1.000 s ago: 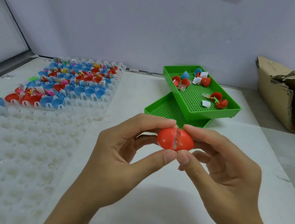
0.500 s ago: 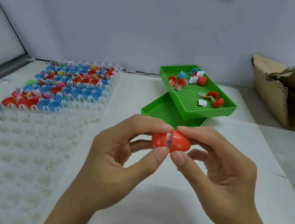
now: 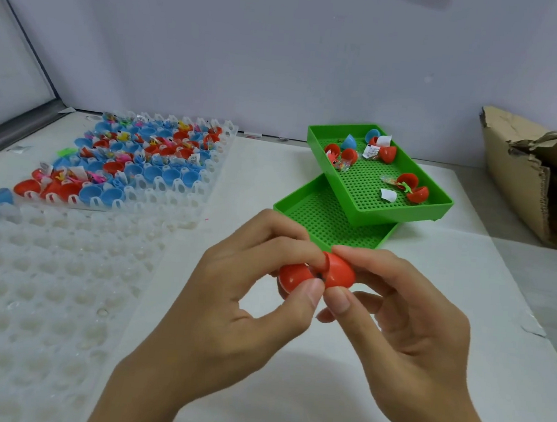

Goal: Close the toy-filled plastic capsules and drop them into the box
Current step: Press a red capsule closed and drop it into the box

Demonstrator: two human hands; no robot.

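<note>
Both forearms reaching in from near edge, raised above table. Left hand [image 3: 229, 294] curling thumb and forefinger, pinching left half of red capsule [image 3: 318, 275]. Right hand [image 3: 405, 326] mirroring, thumb and forefinger pinching right half. Thumb tips nearly touching below seam. Remaining fingers loosely bent behind.

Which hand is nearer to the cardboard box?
Right. The right hand pinches the red capsule at mid-table, on the side toward the cardboard box at the far right. The left hand grips the capsule's other half, farther away.
</note>
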